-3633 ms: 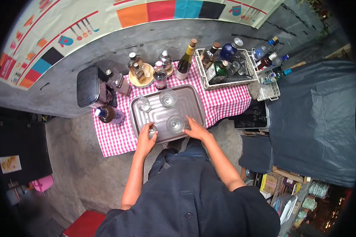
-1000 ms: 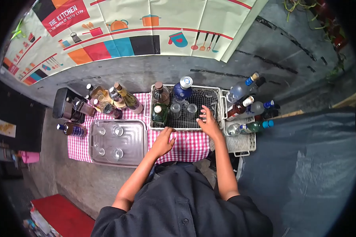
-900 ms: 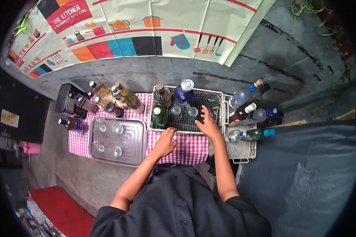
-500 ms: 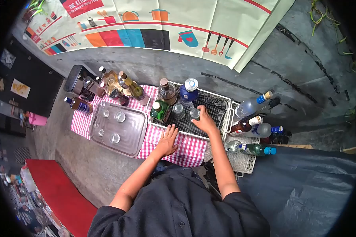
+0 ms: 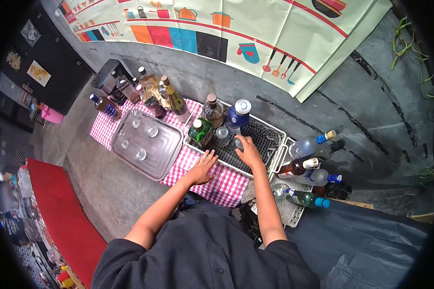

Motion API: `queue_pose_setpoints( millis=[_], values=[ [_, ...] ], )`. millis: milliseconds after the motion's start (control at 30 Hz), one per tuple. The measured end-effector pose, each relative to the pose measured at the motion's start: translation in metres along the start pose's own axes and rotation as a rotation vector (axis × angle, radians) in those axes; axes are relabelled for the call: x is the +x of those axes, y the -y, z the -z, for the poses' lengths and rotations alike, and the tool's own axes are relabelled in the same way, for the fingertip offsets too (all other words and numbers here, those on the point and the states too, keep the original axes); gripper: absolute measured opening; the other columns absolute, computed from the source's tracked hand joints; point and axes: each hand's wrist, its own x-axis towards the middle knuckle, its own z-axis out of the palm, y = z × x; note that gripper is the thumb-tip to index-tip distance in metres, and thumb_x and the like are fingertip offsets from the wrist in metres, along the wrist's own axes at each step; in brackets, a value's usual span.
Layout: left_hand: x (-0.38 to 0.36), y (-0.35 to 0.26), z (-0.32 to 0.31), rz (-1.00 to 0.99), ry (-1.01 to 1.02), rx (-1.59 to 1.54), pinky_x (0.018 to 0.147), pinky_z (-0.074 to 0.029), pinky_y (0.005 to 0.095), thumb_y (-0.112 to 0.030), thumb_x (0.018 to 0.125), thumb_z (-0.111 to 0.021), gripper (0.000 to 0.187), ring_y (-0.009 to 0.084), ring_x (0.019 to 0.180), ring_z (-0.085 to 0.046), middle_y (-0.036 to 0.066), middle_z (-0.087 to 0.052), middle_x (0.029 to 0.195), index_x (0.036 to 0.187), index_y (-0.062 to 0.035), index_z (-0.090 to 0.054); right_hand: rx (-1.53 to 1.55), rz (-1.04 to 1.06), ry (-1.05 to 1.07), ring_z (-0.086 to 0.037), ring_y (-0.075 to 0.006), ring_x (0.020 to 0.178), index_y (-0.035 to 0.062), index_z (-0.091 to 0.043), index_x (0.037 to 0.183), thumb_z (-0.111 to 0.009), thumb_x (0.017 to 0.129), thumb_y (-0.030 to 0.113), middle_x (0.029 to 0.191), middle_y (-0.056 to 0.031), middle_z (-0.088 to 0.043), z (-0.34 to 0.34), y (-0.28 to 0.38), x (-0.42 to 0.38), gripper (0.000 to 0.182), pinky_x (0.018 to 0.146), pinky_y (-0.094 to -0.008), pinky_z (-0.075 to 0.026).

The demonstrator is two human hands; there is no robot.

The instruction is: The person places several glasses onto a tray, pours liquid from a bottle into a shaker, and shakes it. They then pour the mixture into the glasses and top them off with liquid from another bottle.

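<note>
My right hand [image 5: 249,154] is closed around a small clear glass [image 5: 238,144], which stands in the white wire basket [image 5: 236,169] and is partly hidden by the fingers. My left hand [image 5: 201,169] lies flat with fingers apart at the basket's front rim, over the pink checked cloth [image 5: 222,185]. Just left of the held glass is another clear glass piece [image 5: 222,137]. Around it in the basket stand a green bottle [image 5: 200,132], a clear bottle with a brown cap [image 5: 212,111] and a blue bottle with a white top [image 5: 239,114].
A clear tray [image 5: 152,171] with several small glasses, one of them a tumbler [image 5: 151,130], sits to the left. Several bottles, including a tall gold-green one [image 5: 176,100], stand behind it. On the right, a white rack [image 5: 294,219] holds more bottles, among them a green one [image 5: 306,198].
My head view has turned, shifting the scene somewhat. My right hand's fingers now cover more of the clear glass. My left hand stays at the basket's front rim.
</note>
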Motion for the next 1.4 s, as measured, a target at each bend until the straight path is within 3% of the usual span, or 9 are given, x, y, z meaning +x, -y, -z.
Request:
queue_pose_setpoints(
  millis=[367,600,667,800,867,967,1067,1267,1400],
  values=[
    [0.005,0.012,-0.01,-0.06,-0.049,-0.043,0.115,-0.02,0.0549,-0.026,0.083,-0.069,0.088,0.0343,0.148,0.0,0.013,-0.002,0.161,0.153,-0.0125,-0.018,0.139,0.042,-0.092,-0.055,-0.0368,0.115,0.0125,-0.052,0.122,-0.069,0.078,0.003,0.125,-0.0143,-0.054,0.012,0.006,-0.025,0.049,0.094,-0.0426,-0.048],
    [0.004,0.008,-0.002,-0.039,-0.021,-0.038,0.115,-0.022,0.0549,-0.026,0.083,-0.069,0.085,0.0355,0.148,-0.001,0.015,-0.004,0.161,0.152,-0.0093,-0.021,0.28,0.049,-0.231,-0.057,-0.0351,0.114,0.0132,-0.052,0.122,-0.069,0.076,0.002,0.123,-0.012,-0.055,0.027,0.021,-0.059,0.05,0.094,-0.0402,-0.048],
    [0.003,0.008,-0.003,-0.043,-0.03,-0.056,0.115,-0.022,0.0542,-0.027,0.083,-0.069,0.085,0.0357,0.148,-0.001,0.016,-0.006,0.161,0.151,-0.0089,-0.022,0.277,0.046,-0.231,-0.058,-0.0297,0.116,0.0113,-0.051,0.124,-0.068,0.079,0.001,0.125,-0.0113,-0.055,0.027,0.025,-0.072,0.049,0.094,-0.038,-0.048],
    [0.004,0.008,-0.008,-0.02,-0.116,-0.173,0.116,-0.022,0.0514,-0.016,0.082,-0.065,0.074,0.0357,0.147,-0.011,0.02,-0.018,0.157,0.146,-0.0035,-0.031,1.008,-0.032,-0.332,-0.058,-0.0229,0.111,0.0088,-0.039,0.136,-0.065,0.086,0.001,0.124,-0.0151,-0.056,-0.001,0.008,-0.102,0.057,0.096,-0.0366,-0.046],
    [-0.009,-0.008,0.0,-0.029,-0.175,-0.361,0.116,-0.025,0.0393,-0.009,0.082,-0.061,0.07,0.0363,0.144,-0.023,0.026,-0.029,0.151,0.144,0.0027,-0.031,1.223,-0.061,-0.349,-0.061,-0.0232,0.107,0.0095,-0.038,0.134,-0.061,0.09,0.011,0.119,-0.0162,-0.058,-0.015,0.007,-0.123,0.05,0.087,-0.0356,-0.052],
    [-0.035,-0.028,0.017,-0.016,-0.005,-0.674,0.115,-0.027,0.038,-0.006,0.083,-0.061,0.075,0.0349,0.14,-0.032,0.026,-0.031,0.15,0.147,0.0037,-0.024,1.544,-0.121,-0.304,-0.063,-0.0254,0.101,0.011,-0.038,0.134,-0.051,0.094,0.018,0.116,-0.0182,-0.061,-0.026,0.034,-0.151,0.043,0.082,-0.0352,-0.054],
    [-0.059,-0.034,0.02,-0.045,0.112,-0.809,0.114,-0.031,0.0395,-0.006,0.079,-0.069,0.089,0.0334,0.139,-0.034,0.023,-0.028,0.152,0.15,0.0011,-0.014,1.736,-0.207,-0.186,-0.062,-0.0266,0.106,0.012,-0.042,0.135,-0.058,0.091,0.028,0.122,-0.0156,-0.06,-0.039,0.048,-0.167,0.049,0.085,-0.0374,-0.053],
    [-0.083,-0.045,0.052,-0.171,0.024,-0.598,0.116,-0.026,0.0401,-0.016,0.074,-0.077,0.096,0.0338,0.141,-0.03,0.024,-0.03,0.15,0.149,-0.0008,-0.021,1.836,-0.353,0.006,-0.062,-0.0309,0.106,0.0033,-0.046,0.133,-0.051,0.093,0.039,0.121,-0.0172,-0.061,-0.072,0.053,-0.169,0.054,0.088,-0.0422,-0.052],
    [-0.09,-0.049,0.066,-0.192,-0.065,-0.535,0.117,-0.024,0.0402,-0.011,0.07,-0.076,0.09,0.0339,0.141,-0.028,0.022,-0.029,0.151,0.146,-0.0009,-0.028,1.905,-0.354,0.162,-0.063,-0.032,0.104,0.0003,-0.045,0.133,-0.046,0.093,0.042,0.119,-0.0185,-0.061,-0.073,0.068,-0.155,0.058,0.085,-0.0421,-0.054]
  ],
)
